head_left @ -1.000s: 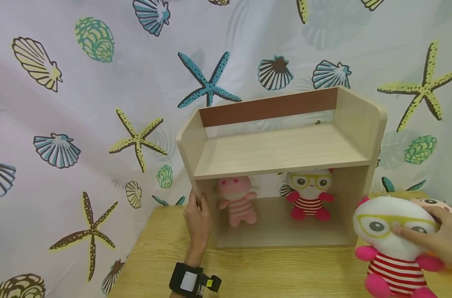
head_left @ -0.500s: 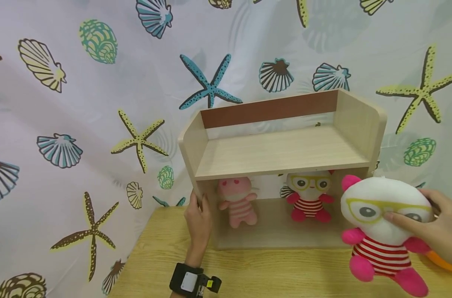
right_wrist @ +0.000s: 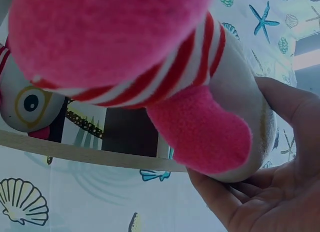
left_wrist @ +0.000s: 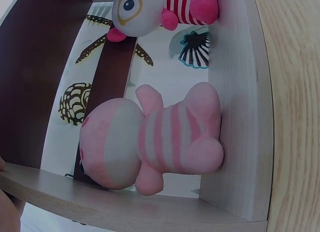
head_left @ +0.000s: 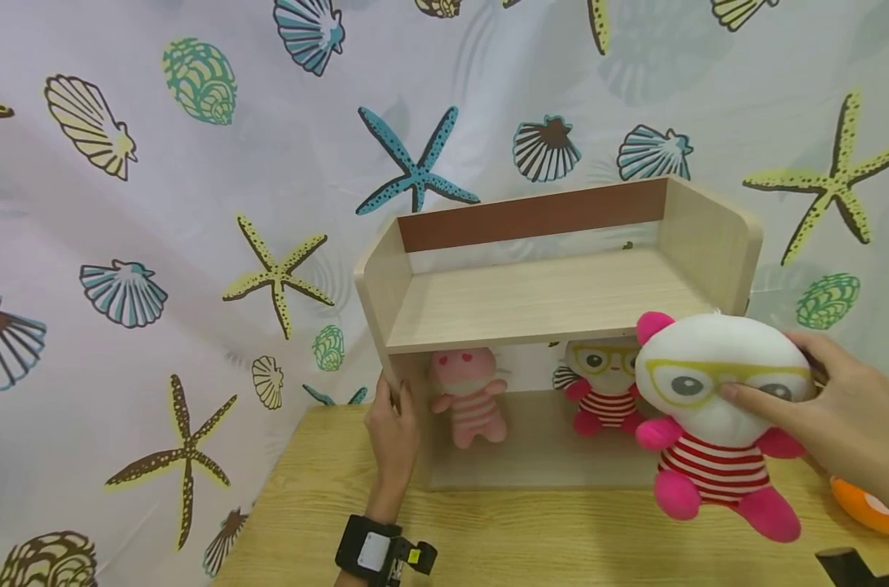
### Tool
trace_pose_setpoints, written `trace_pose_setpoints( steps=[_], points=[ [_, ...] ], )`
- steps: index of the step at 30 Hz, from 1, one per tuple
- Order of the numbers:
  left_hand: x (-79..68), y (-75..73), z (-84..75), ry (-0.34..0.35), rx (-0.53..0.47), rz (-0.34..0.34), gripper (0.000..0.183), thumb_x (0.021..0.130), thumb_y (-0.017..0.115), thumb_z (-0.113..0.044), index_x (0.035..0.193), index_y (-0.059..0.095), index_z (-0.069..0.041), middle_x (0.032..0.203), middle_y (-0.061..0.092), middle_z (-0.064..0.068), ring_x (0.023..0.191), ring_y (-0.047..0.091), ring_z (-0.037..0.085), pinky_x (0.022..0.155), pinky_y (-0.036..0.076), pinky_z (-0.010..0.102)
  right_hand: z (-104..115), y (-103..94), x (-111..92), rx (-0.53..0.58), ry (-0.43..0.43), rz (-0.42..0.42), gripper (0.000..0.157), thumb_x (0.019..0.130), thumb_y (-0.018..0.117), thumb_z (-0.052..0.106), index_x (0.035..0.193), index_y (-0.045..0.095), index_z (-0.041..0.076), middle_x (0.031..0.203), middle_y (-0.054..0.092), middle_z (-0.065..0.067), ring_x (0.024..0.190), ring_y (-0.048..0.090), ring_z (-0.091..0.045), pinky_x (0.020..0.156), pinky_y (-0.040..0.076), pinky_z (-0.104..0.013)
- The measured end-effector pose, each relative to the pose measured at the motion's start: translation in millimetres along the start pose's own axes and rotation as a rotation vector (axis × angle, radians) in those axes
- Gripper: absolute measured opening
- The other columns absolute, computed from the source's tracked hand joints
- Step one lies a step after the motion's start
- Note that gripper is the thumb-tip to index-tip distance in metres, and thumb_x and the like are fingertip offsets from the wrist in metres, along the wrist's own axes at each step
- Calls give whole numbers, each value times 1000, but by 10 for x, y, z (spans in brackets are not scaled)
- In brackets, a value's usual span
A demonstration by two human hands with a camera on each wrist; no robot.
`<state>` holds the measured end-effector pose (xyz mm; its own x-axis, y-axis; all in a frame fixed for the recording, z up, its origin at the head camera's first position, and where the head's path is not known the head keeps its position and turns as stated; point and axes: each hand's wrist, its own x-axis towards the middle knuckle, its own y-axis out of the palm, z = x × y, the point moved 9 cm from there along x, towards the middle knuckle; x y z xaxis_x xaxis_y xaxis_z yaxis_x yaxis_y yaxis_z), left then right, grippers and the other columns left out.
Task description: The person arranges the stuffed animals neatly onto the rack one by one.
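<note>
My right hand grips the head of a plush panda with yellow glasses, a red-striped body and pink limbs, thumb across its face. The panda hangs in front of the shelf's right side. In the right wrist view its pink arm is close to the camera. My left hand holds the front edge of the left side panel of a small wooden shelf. Inside the lower compartment sit a pink striped plush toy at left and a second plush panda at right, partly hidden by the held one.
The shelf stands on a wood-grain table in front of a curtain printed with shells and starfish. An orange item lies at the table's right, partly behind my right arm. A black wrist device is strapped to my left wrist.
My right hand has carried the plush panda left and up toward the shelf's right side, so it now overlaps the panda inside. The left hand has stayed on the side panel.
</note>
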<state>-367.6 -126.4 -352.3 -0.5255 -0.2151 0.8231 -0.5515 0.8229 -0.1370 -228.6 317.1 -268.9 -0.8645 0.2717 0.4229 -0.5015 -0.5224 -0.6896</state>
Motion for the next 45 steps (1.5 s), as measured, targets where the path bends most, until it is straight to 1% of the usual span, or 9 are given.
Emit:
trace_pose_setpoints(
  steps=[3,8,11,18,28,34,36,42,45],
  points=[
    [8,13,-11,0,2,5,33,99,58,-1,131,56,8,114,68,25,97,69,36,70,57,51,70,-21,38,-14,-4,10,87,83,81,42,138,40,-11,112,52,-36,86,52,-46,57,44,-36],
    [28,29,-32,13,-9,8,33,99,57,-1,131,56,8,114,68,25,97,69,36,70,56,52,204,-40,95,-15,-26,23,86,84,79,44,139,40,-9,111,52,-34,86,51,-43,57,45,-36],
    [26,34,-25,13,-9,8,32,99,58,-1,130,56,8,115,68,25,98,68,36,72,57,51,312,-39,119,15,-58,11,84,83,81,42,138,42,-9,112,54,-32,86,52,-42,55,45,-33],
    [-31,-6,18,-6,12,-5,31,98,60,-1,128,58,7,113,68,24,100,68,36,73,56,52,596,8,205,77,-138,-2,79,82,82,41,137,47,-5,112,58,-27,89,54,-39,56,45,-32],
    [1,5,18,-1,5,10,30,100,58,-4,128,57,7,114,68,24,98,68,35,72,57,51,844,19,320,141,-170,-10,75,83,81,41,136,49,-1,111,59,-24,91,54,-38,60,46,-34],
    [4,12,20,13,10,2,28,99,59,-2,125,59,8,104,70,25,88,70,34,66,57,51,969,23,402,177,-193,-41,70,83,82,39,132,52,-1,112,60,-23,92,54,-37,62,45,-31],
    [4,11,11,18,11,-1,27,99,59,-2,124,60,8,101,70,25,86,70,34,65,57,51,1014,36,425,192,-205,-54,69,83,82,37,131,52,-2,113,60,-23,93,55,-38,63,45,-28],
    [7,5,9,5,-7,4,28,99,59,-1,125,59,8,107,70,26,93,69,37,69,57,52,1174,78,508,264,-262,-86,66,84,83,29,131,53,-6,116,60,-24,97,56,-40,66,42,-16],
    [16,-2,5,6,-16,2,28,99,58,-1,126,59,8,107,69,26,95,69,37,69,57,52,1251,83,551,278,-267,-98,67,83,83,30,133,53,-5,117,61,-24,99,56,-40,70,47,-26]
  ],
)
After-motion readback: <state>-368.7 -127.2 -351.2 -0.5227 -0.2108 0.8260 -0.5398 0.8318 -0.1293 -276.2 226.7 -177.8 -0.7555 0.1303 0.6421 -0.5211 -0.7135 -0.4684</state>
